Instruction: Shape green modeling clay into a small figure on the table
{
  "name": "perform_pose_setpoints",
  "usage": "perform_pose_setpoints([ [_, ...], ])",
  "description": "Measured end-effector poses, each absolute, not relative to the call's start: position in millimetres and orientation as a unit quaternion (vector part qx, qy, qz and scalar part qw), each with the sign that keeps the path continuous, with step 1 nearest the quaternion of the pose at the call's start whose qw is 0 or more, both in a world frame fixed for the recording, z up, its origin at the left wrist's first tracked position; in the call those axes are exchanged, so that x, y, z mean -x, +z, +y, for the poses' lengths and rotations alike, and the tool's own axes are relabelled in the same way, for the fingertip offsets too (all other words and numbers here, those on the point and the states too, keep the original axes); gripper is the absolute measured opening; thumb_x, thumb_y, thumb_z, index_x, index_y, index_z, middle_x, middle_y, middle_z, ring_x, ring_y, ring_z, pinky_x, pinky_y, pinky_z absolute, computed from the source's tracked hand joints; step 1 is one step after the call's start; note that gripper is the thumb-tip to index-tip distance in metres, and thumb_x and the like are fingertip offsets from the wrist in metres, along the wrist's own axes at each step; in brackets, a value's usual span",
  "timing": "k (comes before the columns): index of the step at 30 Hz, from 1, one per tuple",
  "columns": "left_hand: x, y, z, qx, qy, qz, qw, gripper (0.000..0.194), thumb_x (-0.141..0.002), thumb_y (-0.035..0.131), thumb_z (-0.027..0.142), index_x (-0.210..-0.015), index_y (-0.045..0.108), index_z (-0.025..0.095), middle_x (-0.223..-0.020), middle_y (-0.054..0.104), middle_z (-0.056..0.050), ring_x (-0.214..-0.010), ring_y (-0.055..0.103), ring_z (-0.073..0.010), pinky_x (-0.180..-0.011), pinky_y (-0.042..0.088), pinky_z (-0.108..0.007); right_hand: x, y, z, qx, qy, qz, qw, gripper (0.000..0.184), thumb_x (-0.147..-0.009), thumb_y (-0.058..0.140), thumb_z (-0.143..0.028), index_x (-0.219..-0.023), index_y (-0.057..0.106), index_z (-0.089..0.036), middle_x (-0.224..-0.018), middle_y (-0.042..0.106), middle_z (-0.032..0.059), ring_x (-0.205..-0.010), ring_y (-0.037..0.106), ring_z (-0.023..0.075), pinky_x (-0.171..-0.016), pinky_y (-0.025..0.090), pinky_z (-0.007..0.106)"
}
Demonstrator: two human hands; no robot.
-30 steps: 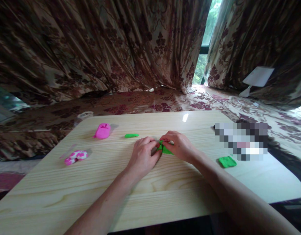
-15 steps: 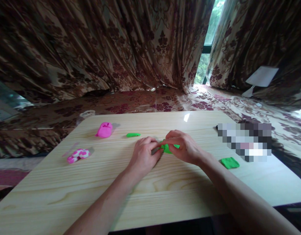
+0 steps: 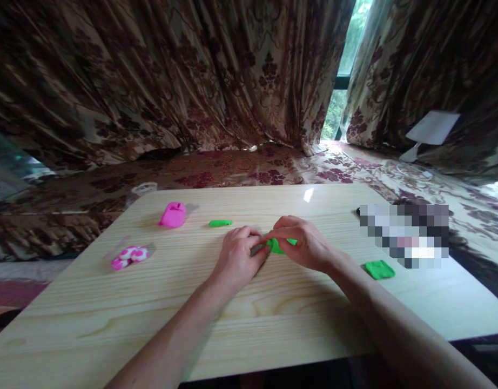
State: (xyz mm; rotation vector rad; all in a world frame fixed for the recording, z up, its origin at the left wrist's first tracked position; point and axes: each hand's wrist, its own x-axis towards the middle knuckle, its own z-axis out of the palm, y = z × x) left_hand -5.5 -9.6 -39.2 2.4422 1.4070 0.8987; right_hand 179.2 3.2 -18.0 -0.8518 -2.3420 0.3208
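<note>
A flattened piece of green modelling clay (image 3: 276, 247) lies on the table between my hands, partly covered by fingers. My left hand (image 3: 241, 249) rests on the wood with its fingers curled, thumb and fingertips at the clay's left edge. From the right, my right hand (image 3: 303, 243) pinches the same piece, its index finger reaching across to the left fingertips. The exact grip is partly hidden by the fingers. Beyond my left hand sits a small green clay roll (image 3: 220, 223). A square green clay slab (image 3: 379, 269) lies beside my right forearm.
On the left of the wooden table (image 3: 249, 346) are a pink clay pouch shape (image 3: 174, 215) and a pink-and-white clay lump (image 3: 129, 257). A clear container (image 3: 144, 188) stands by the far left corner. A blurred-out item (image 3: 406, 232) lies at right, with a lamp (image 3: 433, 127) behind.
Hardly anything differs. Both hands stay at the green clay, with only a slight shift of the right fingers over it.
</note>
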Motion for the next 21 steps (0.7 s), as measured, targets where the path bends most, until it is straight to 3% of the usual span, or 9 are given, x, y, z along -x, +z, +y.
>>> perform_pose_setpoints([
  [6,8.7,-35.7,-8.2,-0.813,0.315,0.476,0.116,0.021,-0.072,0.061,0.024,-0.093,0.063,0.022,-0.094,0.059,-0.004,-0.092,0.053,-0.0191,-0.082,0.042,-0.033,-196.1,-10.4,8.6,0.461,0.105,-0.829,0.297,0.026,-0.082,0.045,-0.015,-0.095,0.067,-0.02,-0.088,0.065,0.0042,-0.074,0.058,0.0123,-0.067,0.04,0.022],
  [10,10.7,-35.5,-7.9,-0.797,0.324,0.499,0.103,0.012,-0.07,0.06,0.02,-0.082,0.063,0.02,-0.091,0.058,-0.004,-0.091,0.053,-0.0192,-0.084,0.041,-0.034,-208.0,-4.3,7.9,0.563,0.088,-0.804,0.168,0.023,-0.081,0.047,-0.03,-0.075,0.068,-0.021,-0.068,0.065,0.0017,-0.06,0.056,0.0136,-0.056,0.034,0.024],
  [13,9.3,-36.0,-9.3,-0.801,0.31,0.504,0.09,0.008,-0.07,0.06,0.019,-0.078,0.061,0.021,-0.089,0.059,-0.004,-0.09,0.053,-0.0194,-0.083,0.041,-0.034,-206.5,-3.1,3.5,0.585,0.096,-0.795,0.124,0.021,-0.075,0.053,-0.039,-0.078,0.067,-0.024,-0.067,0.065,0.0007,-0.06,0.056,0.0149,-0.053,0.03,0.024],
  [21,5.7,-30.6,-9.3,-0.803,0.31,0.501,0.088,0.008,-0.067,0.063,0.017,-0.074,0.06,0.021,-0.086,0.06,-0.003,-0.088,0.054,-0.0197,-0.084,0.04,-0.035,-196.3,-5.8,-4.0,0.557,0.121,-0.804,0.168,0.011,-0.068,0.06,-0.028,-0.077,0.061,-0.021,-0.077,0.064,0.0025,-0.069,0.056,0.015,-0.059,0.033,0.023],
])
